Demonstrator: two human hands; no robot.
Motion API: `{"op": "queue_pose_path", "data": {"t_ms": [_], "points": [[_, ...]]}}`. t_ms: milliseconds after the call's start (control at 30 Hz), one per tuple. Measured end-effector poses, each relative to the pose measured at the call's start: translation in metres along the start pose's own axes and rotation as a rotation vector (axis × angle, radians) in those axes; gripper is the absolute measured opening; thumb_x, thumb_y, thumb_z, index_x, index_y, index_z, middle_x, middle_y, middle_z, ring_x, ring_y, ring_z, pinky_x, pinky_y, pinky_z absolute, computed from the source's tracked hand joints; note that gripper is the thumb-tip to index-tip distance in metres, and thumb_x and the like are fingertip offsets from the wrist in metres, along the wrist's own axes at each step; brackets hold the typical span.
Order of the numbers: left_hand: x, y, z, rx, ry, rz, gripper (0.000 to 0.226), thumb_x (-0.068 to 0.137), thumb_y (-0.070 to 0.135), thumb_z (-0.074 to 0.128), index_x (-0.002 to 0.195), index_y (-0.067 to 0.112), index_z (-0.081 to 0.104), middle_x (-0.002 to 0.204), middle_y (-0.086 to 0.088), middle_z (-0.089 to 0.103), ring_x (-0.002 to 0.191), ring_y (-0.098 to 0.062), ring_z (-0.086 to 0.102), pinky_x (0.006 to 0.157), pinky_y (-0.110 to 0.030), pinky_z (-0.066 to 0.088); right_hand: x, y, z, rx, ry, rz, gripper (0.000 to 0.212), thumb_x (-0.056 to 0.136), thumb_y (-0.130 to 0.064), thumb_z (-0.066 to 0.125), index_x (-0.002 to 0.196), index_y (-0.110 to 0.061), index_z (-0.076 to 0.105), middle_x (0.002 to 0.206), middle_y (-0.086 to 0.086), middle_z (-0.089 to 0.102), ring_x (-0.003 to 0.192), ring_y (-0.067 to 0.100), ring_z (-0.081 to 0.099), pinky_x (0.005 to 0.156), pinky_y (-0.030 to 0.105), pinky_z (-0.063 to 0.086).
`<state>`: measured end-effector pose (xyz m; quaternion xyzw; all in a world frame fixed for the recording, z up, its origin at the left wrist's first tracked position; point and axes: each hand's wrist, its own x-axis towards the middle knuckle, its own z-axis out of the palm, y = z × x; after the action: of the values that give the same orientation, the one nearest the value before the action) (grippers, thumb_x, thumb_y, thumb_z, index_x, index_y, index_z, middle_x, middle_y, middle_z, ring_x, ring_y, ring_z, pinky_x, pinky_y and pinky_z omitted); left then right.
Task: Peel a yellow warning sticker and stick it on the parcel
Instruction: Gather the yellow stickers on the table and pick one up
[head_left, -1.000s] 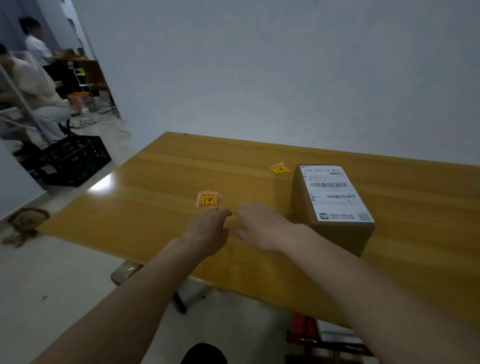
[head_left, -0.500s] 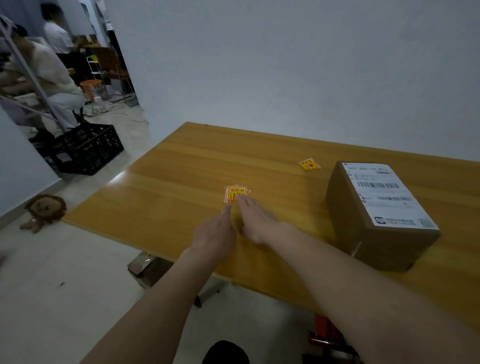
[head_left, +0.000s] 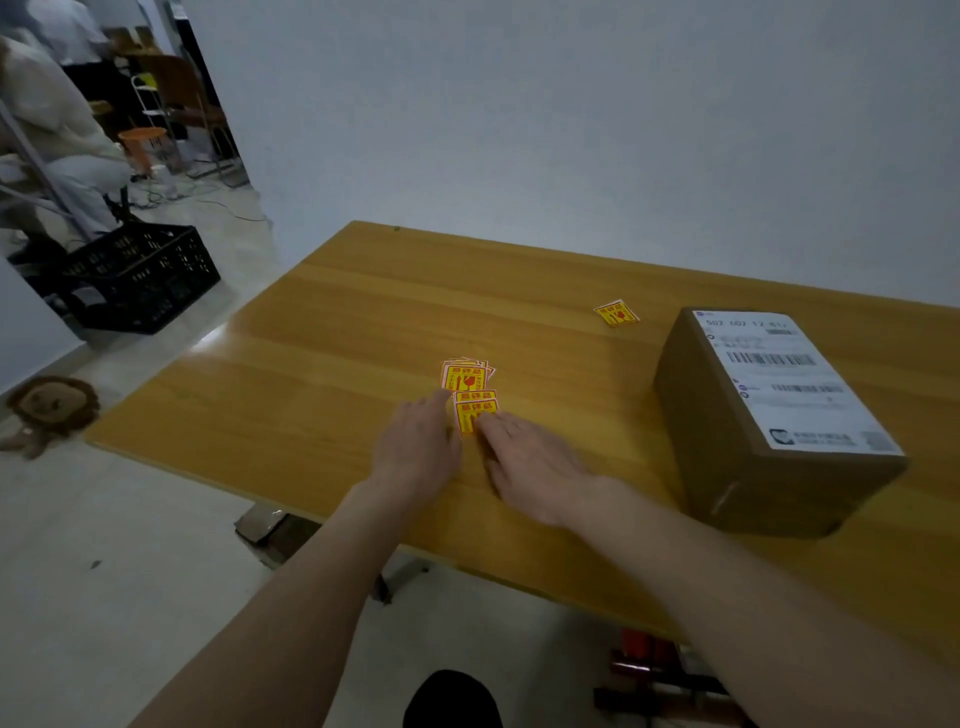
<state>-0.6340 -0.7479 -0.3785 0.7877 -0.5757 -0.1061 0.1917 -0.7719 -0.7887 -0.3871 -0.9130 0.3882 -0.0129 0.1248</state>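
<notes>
— So, where does the sticker (head_left: 475, 410) lie?
— Flat on the table (head_left: 322, 332), just in front of the stack (head_left: 465, 375) of the same yellow stickers, its far edge overlapping the stack's near edge.
— And the hands?
— Both lie palm down on the wood on either side of it. The left hand (head_left: 415, 452) rests just left of the sticker, its fingertips beside the left edge. The right hand (head_left: 535, 467) comes in from the right, its fingertips over the sticker's near right corner.
— Is either one gripping it?
— Neither is closed around anything; the fingers are stretched out flat. Whether a fingertip presses on the sticker or only touches it cannot be told.
— The parcel (head_left: 769, 421)?
— It stands well to the right of the hands, a brown box with a white label (head_left: 795, 379) on top, barcode showing.
— Anything else on the table?
— One loose sticker (head_left: 616, 313) lies farther back, between the stack and the parcel, apart from both.
— Beyond the table?
— On the floor to the left, a black crate (head_left: 137, 278) and a plush lion (head_left: 49, 408).
</notes>
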Motion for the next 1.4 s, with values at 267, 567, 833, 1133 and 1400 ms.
{"op": "queue_pose_path", "data": {"t_ms": [267, 567, 833, 1133, 1400], "points": [[-0.004, 0.008, 0.012, 0.035, 0.014, 0.121, 0.05, 0.089, 0.01, 0.05, 0.138, 0.011, 0.04, 0.148, -0.006, 0.04, 0.134, -0.026, 0.03, 0.11, -0.032, 0.026, -0.038, 0.001, -0.004, 0.015, 0.024, -0.043, 0.048, 0.087, -0.006, 0.042, 0.135, -0.008, 0.041, 0.141, 0.012, 0.048, 0.132, 0.028, 0.041, 0.107, 0.04, 0.037], [-0.053, 0.025, 0.02, -0.027, 0.038, 0.182, 0.052, 0.087, 0.003, 0.048, 0.138, 0.014, 0.042, 0.132, -0.009, 0.057, 0.126, -0.026, 0.042, 0.103, -0.038, 0.039, -0.089, 0.002, 0.0, 0.021, 0.076, -0.102, 0.048, 0.086, -0.003, 0.039, 0.133, -0.008, 0.043, 0.137, 0.012, 0.051, 0.127, 0.028, 0.045, 0.103, 0.039, 0.04], [-0.103, 0.029, 0.029, 0.012, 0.099, 0.275, 0.054, 0.086, 0.006, 0.047, 0.139, 0.01, 0.038, 0.135, -0.008, 0.055, 0.127, -0.028, 0.042, 0.099, -0.042, 0.041, -0.137, 0.007, 0.013, 0.061, 0.166, -0.183, 0.048, 0.086, -0.004, 0.046, 0.134, -0.004, 0.046, 0.139, 0.015, 0.052, 0.133, 0.027, 0.043, 0.11, 0.037, 0.036], [-0.144, 0.034, 0.042, 0.118, -0.005, 0.412, 0.067, 0.07, 0.02, 0.064, 0.134, 0.019, 0.047, 0.139, 0.004, 0.052, 0.13, -0.021, 0.042, 0.105, -0.039, 0.033, -0.168, 0.013, 0.031, 0.105, 0.316, -0.156, 0.038, 0.068, -0.003, 0.073, 0.105, -0.009, 0.065, 0.101, 0.012, 0.072, 0.096, 0.03, 0.068, 0.071, 0.041, 0.059], [-0.153, 0.058, 0.04, -0.192, 0.086, 0.214, 0.019, 0.081, 0.026, 0.07, 0.099, 0.02, 0.074, 0.104, 0.005, 0.07, 0.104, -0.016, 0.054, 0.086, -0.028, 0.043, -0.175, 0.006, 0.02, 0.397, 0.402, 0.067, 0.014, 0.086, -0.013, 0.062, 0.097, -0.014, 0.071, 0.091, 0.003, 0.073, 0.086, 0.02, 0.067, 0.072, 0.036, 0.053]]}}
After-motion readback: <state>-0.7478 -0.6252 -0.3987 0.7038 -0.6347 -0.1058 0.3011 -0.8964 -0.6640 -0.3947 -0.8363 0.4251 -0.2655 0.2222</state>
